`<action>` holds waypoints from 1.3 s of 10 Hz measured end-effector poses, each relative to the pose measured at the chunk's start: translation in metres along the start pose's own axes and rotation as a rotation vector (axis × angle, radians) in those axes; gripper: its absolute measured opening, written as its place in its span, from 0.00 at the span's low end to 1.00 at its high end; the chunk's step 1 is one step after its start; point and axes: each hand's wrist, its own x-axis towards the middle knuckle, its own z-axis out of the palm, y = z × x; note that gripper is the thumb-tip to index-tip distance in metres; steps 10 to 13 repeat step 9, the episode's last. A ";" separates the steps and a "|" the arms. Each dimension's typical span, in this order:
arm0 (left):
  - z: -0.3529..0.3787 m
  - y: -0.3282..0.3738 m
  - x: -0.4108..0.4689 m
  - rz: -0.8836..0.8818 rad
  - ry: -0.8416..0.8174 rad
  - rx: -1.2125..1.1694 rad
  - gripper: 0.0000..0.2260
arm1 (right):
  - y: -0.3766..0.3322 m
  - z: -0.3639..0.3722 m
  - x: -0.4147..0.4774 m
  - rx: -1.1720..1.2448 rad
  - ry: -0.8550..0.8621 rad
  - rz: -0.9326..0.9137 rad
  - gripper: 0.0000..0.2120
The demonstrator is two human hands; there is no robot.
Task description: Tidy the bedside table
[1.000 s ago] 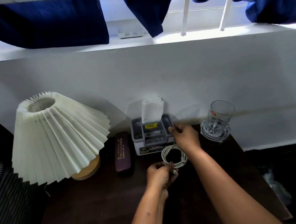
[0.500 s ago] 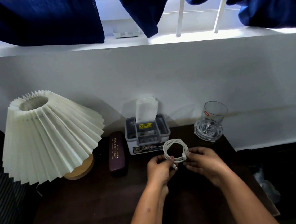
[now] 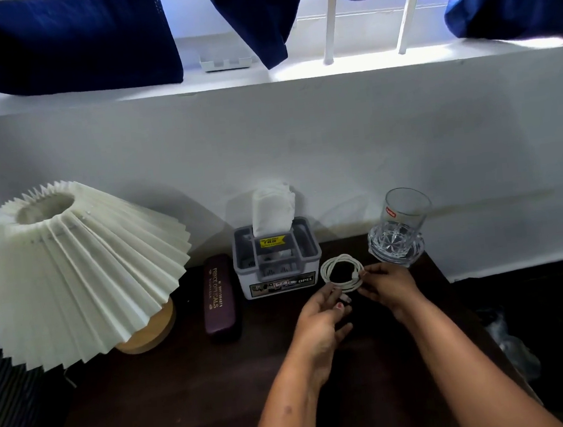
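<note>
A coiled white cable (image 3: 341, 272) is held over the dark wooden bedside table (image 3: 193, 387), just right of the grey tissue box (image 3: 278, 265). My left hand (image 3: 321, 316) grips the coil's lower edge, where the plug ends stick out between the fingers. My right hand (image 3: 388, 284) pinches the coil's right side. A maroon glasses case (image 3: 220, 296) lies left of the tissue box. A clear drinking glass (image 3: 400, 227) stands at the back right corner.
A pleated cream lamp (image 3: 79, 267) on a round wooden base fills the table's left side. The white wall rises right behind the table, with a window ledge and blue curtains (image 3: 61, 45) above. The table's right edge drops to a dark floor.
My right hand came back from the tissue box and took hold of the coil's right side. Both hands now keep the coil a little nearer the tissue box.
</note>
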 end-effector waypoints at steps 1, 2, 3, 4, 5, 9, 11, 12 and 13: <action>-0.001 0.000 0.001 -0.001 -0.004 0.026 0.20 | 0.002 0.003 0.011 -0.041 0.083 -0.033 0.09; -0.004 -0.002 0.001 -0.019 0.007 0.031 0.19 | 0.003 0.004 0.017 -0.026 0.150 -0.057 0.08; -0.006 -0.002 0.001 -0.035 0.025 0.032 0.19 | 0.004 0.004 0.018 -0.029 0.206 -0.082 0.04; -0.006 -0.001 0.000 -0.038 0.044 0.019 0.19 | 0.010 0.004 0.019 -0.018 0.225 -0.126 0.04; -0.006 -0.001 -0.001 -0.056 0.072 0.016 0.19 | 0.018 0.003 0.019 -0.002 0.241 -0.148 0.05; -0.029 0.010 -0.031 -0.040 0.149 0.050 0.19 | 0.021 0.007 -0.015 -0.221 0.054 -0.135 0.09; -0.029 0.010 -0.031 -0.040 0.149 0.050 0.19 | 0.021 0.007 -0.015 -0.221 0.054 -0.135 0.09; -0.029 0.010 -0.031 -0.040 0.149 0.050 0.19 | 0.021 0.007 -0.015 -0.221 0.054 -0.135 0.09; -0.029 0.010 -0.031 -0.040 0.149 0.050 0.19 | 0.021 0.007 -0.015 -0.221 0.054 -0.135 0.09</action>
